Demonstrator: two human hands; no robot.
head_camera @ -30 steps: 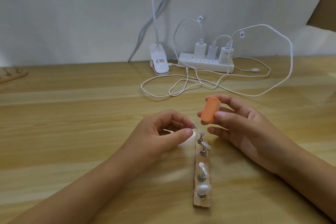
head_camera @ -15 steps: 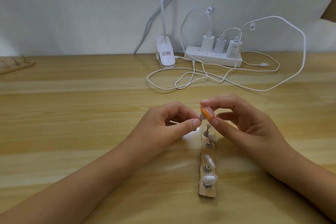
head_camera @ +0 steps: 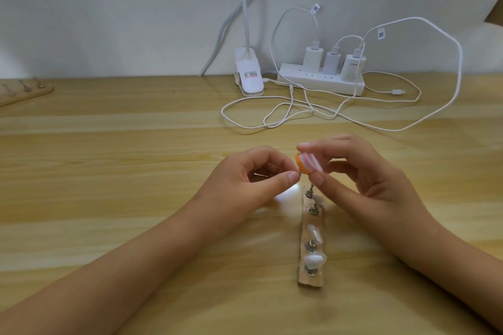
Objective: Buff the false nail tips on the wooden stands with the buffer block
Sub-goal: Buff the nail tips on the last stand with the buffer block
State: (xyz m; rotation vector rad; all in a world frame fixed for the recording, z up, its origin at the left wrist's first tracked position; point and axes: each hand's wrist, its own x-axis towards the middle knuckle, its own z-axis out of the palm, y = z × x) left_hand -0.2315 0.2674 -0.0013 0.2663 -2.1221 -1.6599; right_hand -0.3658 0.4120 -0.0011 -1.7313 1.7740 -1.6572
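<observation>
Pinched between the thumb and fingertips of the right hand [head_camera: 364, 182], the orange buffer block [head_camera: 388, 164] sits above the far end of the wooden stand [head_camera: 311, 239], its pale layered edge turned toward the camera. Beside it, the left hand [head_camera: 245, 185] closes thumb against forefinger right at the block's left face; what it grips there is too small to make out, though it seems to be the farthest nail tip.

Largest in view, the wooden table [head_camera: 109, 171] spreads wide, with bare, open surface all along the left and across the near edge. Against the wall at the far side sit a white power strip [head_camera: 321, 80] carrying three chargers, and to its left a white clip lamp base [head_camera: 249, 75]. White cables [head_camera: 272, 117] loop loosely on the table between the strip and the hands, well apart from the stand. A second wooden stand [head_camera: 24, 94] lies at the far left edge.

Running near to far beneath the right hand, the stand holds metal pegs. Clear false nail tips [head_camera: 315, 260] perch on the nearer pegs, each apart from its neighbour.
</observation>
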